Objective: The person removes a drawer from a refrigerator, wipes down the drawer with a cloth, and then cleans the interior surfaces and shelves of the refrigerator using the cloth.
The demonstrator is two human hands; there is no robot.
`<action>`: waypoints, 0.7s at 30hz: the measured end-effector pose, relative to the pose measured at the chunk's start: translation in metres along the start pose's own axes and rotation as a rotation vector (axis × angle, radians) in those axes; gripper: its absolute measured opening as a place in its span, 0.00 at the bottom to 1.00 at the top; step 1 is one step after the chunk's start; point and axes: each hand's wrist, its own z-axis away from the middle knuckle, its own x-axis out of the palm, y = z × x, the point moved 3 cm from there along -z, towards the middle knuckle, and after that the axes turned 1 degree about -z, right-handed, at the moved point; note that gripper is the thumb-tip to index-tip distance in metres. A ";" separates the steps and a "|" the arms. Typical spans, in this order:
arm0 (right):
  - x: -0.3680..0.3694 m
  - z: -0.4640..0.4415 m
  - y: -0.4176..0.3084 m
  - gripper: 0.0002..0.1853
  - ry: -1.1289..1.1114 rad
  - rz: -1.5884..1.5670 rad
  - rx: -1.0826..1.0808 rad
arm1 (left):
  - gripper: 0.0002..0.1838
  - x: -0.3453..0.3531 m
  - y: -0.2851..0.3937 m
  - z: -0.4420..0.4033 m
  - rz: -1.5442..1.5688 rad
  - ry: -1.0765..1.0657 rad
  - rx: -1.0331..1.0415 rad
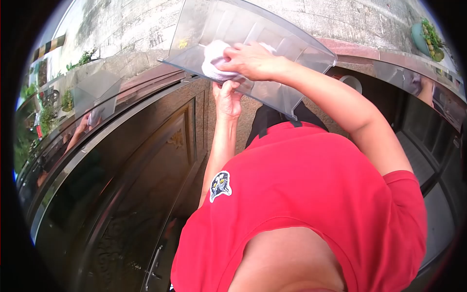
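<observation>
Cloth [212, 59] on container [297, 43], door [170, 141] at left, potted plant [430, 41] far right.

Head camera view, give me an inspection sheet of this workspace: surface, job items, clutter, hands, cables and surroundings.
Surface: speckled brown ground shows below the work; the container is held up by hand.
Job items: clear plastic container, tilted; white cloth, bunched against it.
Clutter: white round object beyond the right forearm, too unclear to name.
Left hand: grips the container's lower edge.
Right hand: holds the cloth against the container.
Cables: nothing seen.
Surroundings: dark brown carved panel at left; weathered pale wall ahead; potted plant at upper right.
</observation>
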 end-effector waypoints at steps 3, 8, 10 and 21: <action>-0.003 -0.007 -0.007 0.17 0.058 0.210 -0.147 | 0.36 0.004 0.004 0.002 -0.006 0.024 -0.024; 0.005 0.005 -0.003 0.13 0.040 0.117 -0.186 | 0.37 0.001 0.000 -0.002 0.035 0.059 -0.056; 0.003 0.014 0.000 0.11 -0.050 0.087 -0.092 | 0.38 0.007 -0.002 -0.002 0.065 0.059 -0.068; 0.032 0.114 0.035 0.20 -0.031 -0.324 0.175 | 0.36 0.001 -0.011 0.003 0.086 0.076 -0.096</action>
